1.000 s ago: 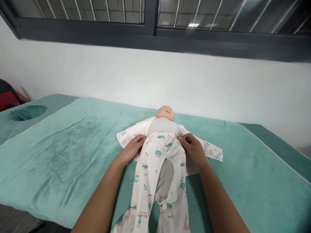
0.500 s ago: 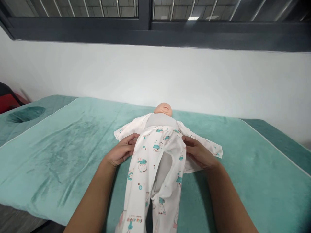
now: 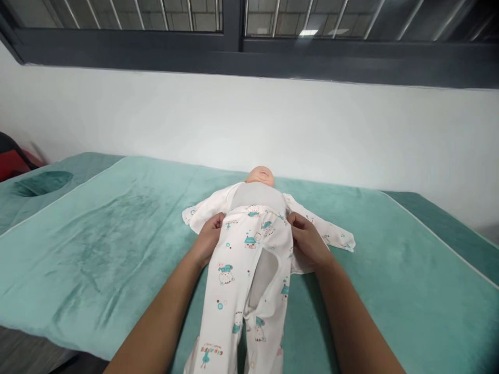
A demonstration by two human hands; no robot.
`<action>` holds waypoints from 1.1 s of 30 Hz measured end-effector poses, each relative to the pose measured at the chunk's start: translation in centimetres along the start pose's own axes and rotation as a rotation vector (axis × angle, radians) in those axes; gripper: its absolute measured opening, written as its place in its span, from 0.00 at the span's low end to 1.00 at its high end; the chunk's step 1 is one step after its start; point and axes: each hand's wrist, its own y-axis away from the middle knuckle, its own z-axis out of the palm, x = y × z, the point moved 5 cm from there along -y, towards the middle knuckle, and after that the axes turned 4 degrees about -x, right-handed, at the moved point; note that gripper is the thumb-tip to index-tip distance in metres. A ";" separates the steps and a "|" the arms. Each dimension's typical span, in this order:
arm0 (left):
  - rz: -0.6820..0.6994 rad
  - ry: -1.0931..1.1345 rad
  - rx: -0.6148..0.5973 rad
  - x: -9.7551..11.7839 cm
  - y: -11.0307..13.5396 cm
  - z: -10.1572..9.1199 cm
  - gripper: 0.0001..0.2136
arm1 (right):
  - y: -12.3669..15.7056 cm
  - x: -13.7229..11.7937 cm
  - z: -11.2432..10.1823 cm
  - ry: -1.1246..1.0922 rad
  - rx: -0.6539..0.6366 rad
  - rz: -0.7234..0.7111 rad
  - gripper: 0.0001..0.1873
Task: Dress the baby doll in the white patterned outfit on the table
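A baby doll (image 3: 260, 175) lies on its back, head toward the wall. It wears white printed trousers (image 3: 230, 259) with an open crotch, through which a grey body shows. At the left side of the waist, my left hand (image 3: 210, 236) is closed, its fingers pinching the trousers' edge. My right hand (image 3: 307, 239) pinches the opposite side of the waistband. A white printed top (image 3: 327, 231) lies spread open under the doll, sleeves out to both sides. The grey chest (image 3: 259, 195) is bare above the waistband.
A green cover (image 3: 117, 234) lies over the bed, with a face hole (image 3: 43, 183) at the far left. Behind it stand a white wall (image 3: 249, 124) and a dark window frame (image 3: 234, 54). A red and black item (image 3: 13, 161) sits at the left edge.
Both hands have closed from a looser hold into pinches at the trousers' sides. My left hand has turned more upright, and the right has shifted slightly left. The trousers' sides are drawn in a little.
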 end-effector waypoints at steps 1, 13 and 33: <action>0.002 0.031 0.009 -0.2 -0.1 0.0 0.14 | -0.1 0.1 0.1 0.001 0.025 -0.005 0.12; 0.264 -0.144 -0.114 2.2 -1.0 -0.4 0.08 | 0.5 -2.5 -0.1 0.349 0.002 -0.362 0.07; 0.160 -0.455 0.070 2.9 -5.9 -0.3 0.06 | -4.5 -2.4 -0.1 0.745 0.362 -0.150 0.16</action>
